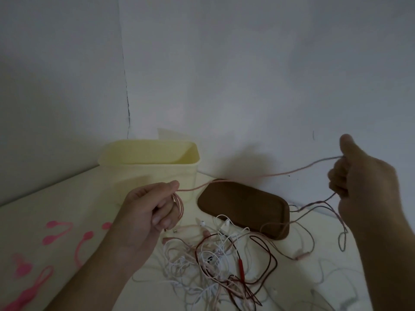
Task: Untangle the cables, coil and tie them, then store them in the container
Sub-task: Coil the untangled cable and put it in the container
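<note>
Coiling a pink cable out of the tangle.

The left hand (148,209), at frame centre-left, grips a few finished loops of the pink cable (247,179) — the right hand (361,182), at the right edge, pinches the same strand. The cable's long axis runs taut between them, rising toward the right. Its free tail drops from the right hand into the tangled cables (220,259) at lower centre, nearer that hand. The yellow container (148,169) stands open behind the left hand.
</note>
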`<state>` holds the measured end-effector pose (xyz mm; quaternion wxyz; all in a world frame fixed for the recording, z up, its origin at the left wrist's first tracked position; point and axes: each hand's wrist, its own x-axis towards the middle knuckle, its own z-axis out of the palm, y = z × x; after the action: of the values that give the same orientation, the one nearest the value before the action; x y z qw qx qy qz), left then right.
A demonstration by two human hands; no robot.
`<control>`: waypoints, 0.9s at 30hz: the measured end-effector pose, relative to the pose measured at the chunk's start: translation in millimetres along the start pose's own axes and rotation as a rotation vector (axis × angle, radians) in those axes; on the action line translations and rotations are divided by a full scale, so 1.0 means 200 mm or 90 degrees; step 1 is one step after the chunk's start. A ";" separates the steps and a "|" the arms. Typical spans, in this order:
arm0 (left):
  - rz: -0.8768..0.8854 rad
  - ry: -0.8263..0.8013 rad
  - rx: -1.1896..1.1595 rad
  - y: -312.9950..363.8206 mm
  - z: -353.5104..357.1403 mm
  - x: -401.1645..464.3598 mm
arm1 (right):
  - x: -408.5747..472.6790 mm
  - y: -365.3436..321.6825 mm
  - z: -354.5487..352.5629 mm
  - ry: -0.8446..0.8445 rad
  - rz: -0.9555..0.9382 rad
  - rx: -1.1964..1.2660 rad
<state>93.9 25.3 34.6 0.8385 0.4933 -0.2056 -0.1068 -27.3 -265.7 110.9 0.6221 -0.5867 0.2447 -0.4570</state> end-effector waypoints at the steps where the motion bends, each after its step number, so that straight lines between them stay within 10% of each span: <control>1: -0.001 0.006 0.000 0.00 0.00 0.00 | 0.01 0.01 0.00 -0.052 -0.003 0.025; 11: 0.027 -0.027 0.069 -0.03 0.02 -0.03 | -0.06 0.09 0.10 -0.183 -0.069 -0.683; 20: 0.027 -0.047 0.142 -0.04 0.05 -0.05 | -0.53 0.08 0.44 -0.736 -0.080 -0.340; 27: 0.052 -0.033 0.174 -0.04 0.04 -0.05 | -0.44 0.10 0.40 -0.512 -0.166 -0.489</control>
<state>81.3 18.7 29.3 0.7615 0.5914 -0.2595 -0.0561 4.8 -151.5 86.1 0.3469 -0.9239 0.0630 -0.1491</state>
